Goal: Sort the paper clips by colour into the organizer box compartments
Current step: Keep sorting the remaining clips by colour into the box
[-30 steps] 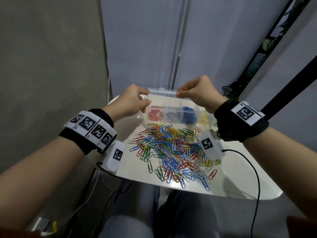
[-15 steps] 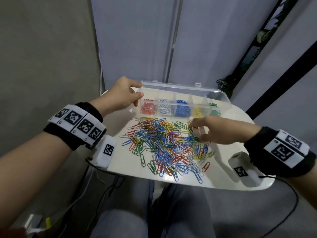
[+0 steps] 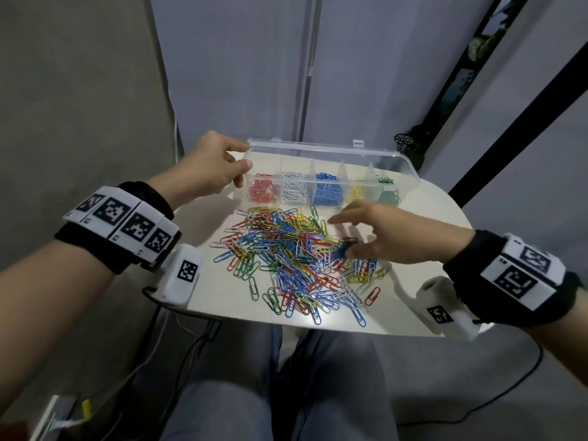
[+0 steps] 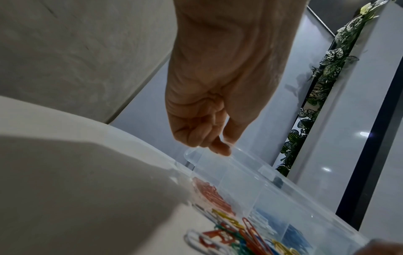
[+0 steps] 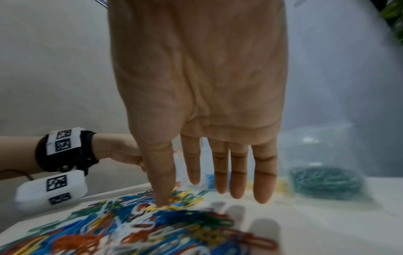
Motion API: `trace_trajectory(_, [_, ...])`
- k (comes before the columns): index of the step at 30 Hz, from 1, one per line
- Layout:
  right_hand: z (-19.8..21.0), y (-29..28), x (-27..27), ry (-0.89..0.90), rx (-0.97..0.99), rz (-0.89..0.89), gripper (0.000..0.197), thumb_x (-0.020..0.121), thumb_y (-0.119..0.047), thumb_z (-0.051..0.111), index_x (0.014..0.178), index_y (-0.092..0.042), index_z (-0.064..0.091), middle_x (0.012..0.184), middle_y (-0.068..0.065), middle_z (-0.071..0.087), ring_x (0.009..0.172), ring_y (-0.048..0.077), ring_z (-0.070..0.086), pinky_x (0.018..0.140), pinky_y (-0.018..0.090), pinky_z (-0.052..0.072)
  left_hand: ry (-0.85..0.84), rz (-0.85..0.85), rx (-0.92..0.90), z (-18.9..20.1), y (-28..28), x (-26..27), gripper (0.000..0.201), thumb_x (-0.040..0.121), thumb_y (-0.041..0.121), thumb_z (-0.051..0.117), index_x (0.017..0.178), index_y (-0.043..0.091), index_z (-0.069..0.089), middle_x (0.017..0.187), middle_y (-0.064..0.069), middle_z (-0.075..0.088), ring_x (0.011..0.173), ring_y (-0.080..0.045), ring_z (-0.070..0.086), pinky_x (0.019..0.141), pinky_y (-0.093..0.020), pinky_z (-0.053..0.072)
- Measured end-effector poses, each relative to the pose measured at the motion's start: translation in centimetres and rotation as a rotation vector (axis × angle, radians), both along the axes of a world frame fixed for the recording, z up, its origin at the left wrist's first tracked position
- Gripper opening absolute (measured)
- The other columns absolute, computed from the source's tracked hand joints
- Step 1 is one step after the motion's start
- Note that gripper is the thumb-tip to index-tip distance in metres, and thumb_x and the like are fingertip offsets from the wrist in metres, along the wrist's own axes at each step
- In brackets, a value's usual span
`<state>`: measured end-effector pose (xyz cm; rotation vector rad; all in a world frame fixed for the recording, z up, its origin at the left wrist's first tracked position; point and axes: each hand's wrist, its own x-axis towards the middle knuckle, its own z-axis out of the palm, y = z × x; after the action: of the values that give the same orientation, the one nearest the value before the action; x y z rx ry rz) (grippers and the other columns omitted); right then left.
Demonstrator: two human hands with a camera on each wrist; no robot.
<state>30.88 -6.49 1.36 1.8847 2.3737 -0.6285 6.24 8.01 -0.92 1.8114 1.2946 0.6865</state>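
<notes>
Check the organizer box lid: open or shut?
Open. The clear lid stands up behind the box, all five compartments are uncovered, and the left hand holds the lid's left corner.

R hand [image 5: 196, 103] fingers spread, over clip pile [image 5: 135, 229]

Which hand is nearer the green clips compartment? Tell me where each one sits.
Right. The right hand hovers open over the loose pile, just in front of the green clips compartment. The left hand holds the organizer box lid at the opposite end, beside the red clips.
</notes>
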Motion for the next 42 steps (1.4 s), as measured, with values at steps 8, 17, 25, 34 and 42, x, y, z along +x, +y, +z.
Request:
trace_trajectory(8, [-1.6,0.3,-4.4,-0.021,0.007,0.318,0.052,0.087,-0.027,0.068,0.137,-0.031,0.053,0.152,0.001,0.033,0.134,0.02,0.034,0.109,0.038,0.034,0.055,0.005,0.024,0.3,-0.3,0.0,0.047,0.096,0.023,0.058,0.141,0.011,0.048,0.065,-0.004,0.065,0.055,-0.016,0.042,0.05,-0.026,0.037])
trace_trajectory(17, [1.0,-1.2,0.6,0.054,0.071,-0.058,0.055,0.078,-0.032,0.077,0.129,-0.026,0.058,0.122,-0.007,0.053,0.1,0.01,0.054,0.088,0.028,0.046,0.377,-0.022,0.346,0.8,-2.4,-2.6,0.015,0.094,0.023,0.059,0.087,0.013,0.067,0.073,-0.002,0.069,0.065,-0.014,0.059,0.058,-0.024,0.038])
trace_trajectory(25, [-0.1,-2.7,2.7,-0.167,-0.201,-0.359,0.06,0.066,-0.023,0.085,0.116,-0.016,0.053,0.098,0.006,0.064,0.058,0.023,0.065,0.052,0.034,0.057,0.829,-0.679,0.198,0.4,-5.9,-1.4,0.055,0.099,0.036,0.048,0.148,0.015,0.035,0.148,-0.006,0.042,0.134,-0.023,0.04,0.108,-0.03,0.03])
trace_trajectory(34, [-0.1,-1.4,-0.4,0.032,-0.006,-0.152,0.05,0.068,-0.033,0.086,0.11,-0.02,0.061,0.094,-0.002,0.059,0.075,0.012,0.057,0.065,0.026,0.043,0.648,-0.807,0.243,0.2,-7.9,1.6,0.091,0.078,0.063,0.061,0.149,0.017,0.027,0.147,-0.002,0.037,0.132,-0.018,0.035,0.112,-0.032,0.029])
trace_trajectory(42, [0.3,-3.9,0.6,-0.186,-0.153,-0.095,0.048,0.063,-0.048,0.084,0.073,-0.022,0.045,0.071,-0.005,0.052,0.059,0.012,0.042,0.049,0.02,0.035,0.858,-0.775,0.545,-1.5,-9.0,1.8,0.121,0.056,0.085,0.062,0.145,0.014,0.02,0.13,-0.005,0.029,0.12,-0.022,0.028,0.098,-0.035,0.026])
